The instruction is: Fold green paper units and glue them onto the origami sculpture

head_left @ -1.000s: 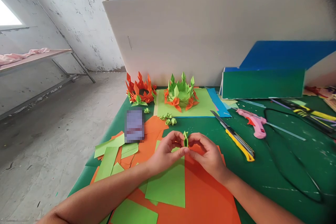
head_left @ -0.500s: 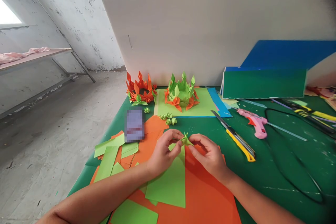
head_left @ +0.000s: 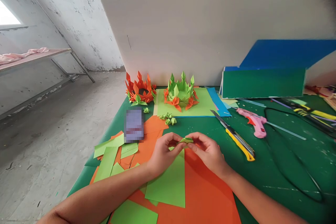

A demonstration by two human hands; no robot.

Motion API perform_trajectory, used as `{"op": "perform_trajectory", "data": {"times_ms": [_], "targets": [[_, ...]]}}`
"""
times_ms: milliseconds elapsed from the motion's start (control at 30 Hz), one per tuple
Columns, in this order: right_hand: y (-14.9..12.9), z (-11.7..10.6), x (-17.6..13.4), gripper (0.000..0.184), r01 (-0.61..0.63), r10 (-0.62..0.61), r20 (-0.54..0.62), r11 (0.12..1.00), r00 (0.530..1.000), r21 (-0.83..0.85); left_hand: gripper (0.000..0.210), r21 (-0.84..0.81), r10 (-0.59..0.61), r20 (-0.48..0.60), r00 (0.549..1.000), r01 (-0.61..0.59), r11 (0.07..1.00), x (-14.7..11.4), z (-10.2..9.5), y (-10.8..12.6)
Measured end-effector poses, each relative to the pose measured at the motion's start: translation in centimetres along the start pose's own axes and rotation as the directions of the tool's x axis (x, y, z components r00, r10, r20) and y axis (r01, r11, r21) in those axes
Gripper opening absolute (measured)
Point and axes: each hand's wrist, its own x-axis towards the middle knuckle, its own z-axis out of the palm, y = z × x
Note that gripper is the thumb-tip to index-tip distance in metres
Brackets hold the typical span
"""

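Between both hands is a small green folded paper piece (head_left: 186, 140), pinched at its two sides by the fingertips. My left hand (head_left: 166, 148) grips its left end with thumb and fingers; my right hand (head_left: 207, 151) closes on the right end. Below them lie a green paper sheet (head_left: 168, 182) and a large orange sheet (head_left: 207, 189). Just beyond the hands sits a cluster of small green folded paper flowers (head_left: 169, 119). Farther back stand an orange paper crown (head_left: 139, 89) with green flowers and a green paper crown (head_left: 181, 91) with orange flowers.
Right of the hands lie a yellow utility knife (head_left: 236, 140) with its blade out and a pink glue gun (head_left: 254, 122) with a black cord. A blurred phone-like rectangle (head_left: 133, 126) rests on the left among paper scraps. A white board (head_left: 170, 38) rises behind the table.
The green paper piece, star-like with points up before, now looks flatter between the fingers. My right fingers have shifted slightly left, closer to my left hand.
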Motion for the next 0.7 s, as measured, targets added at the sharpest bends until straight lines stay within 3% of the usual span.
{"op": "perform_trajectory", "data": {"times_ms": [167, 467, 700], "targets": [[-0.24, 0.17, -0.01, 0.017, -0.037, 0.036, 0.015, 0.997, 0.999, 0.062, 0.023, -0.096, -0.129, 0.008, 0.992, 0.129, 0.987, 0.04, 0.06, 0.37], [-0.56, 0.20, -0.03, 0.022, 0.030, -0.029, 0.009, 0.998, 1.000, -0.048, 0.016, -0.059, -0.016, -0.045, 0.999, 0.013, 0.998, 0.19, -0.05, 0.21], [-0.88, 0.23, -0.22, 0.022, 0.045, -0.043, 0.024, 0.994, 0.999, -0.103, 0.018, -0.200, -0.127, -0.041, 0.991, 0.117, 0.973, -0.07, 0.01, 0.84]]}}
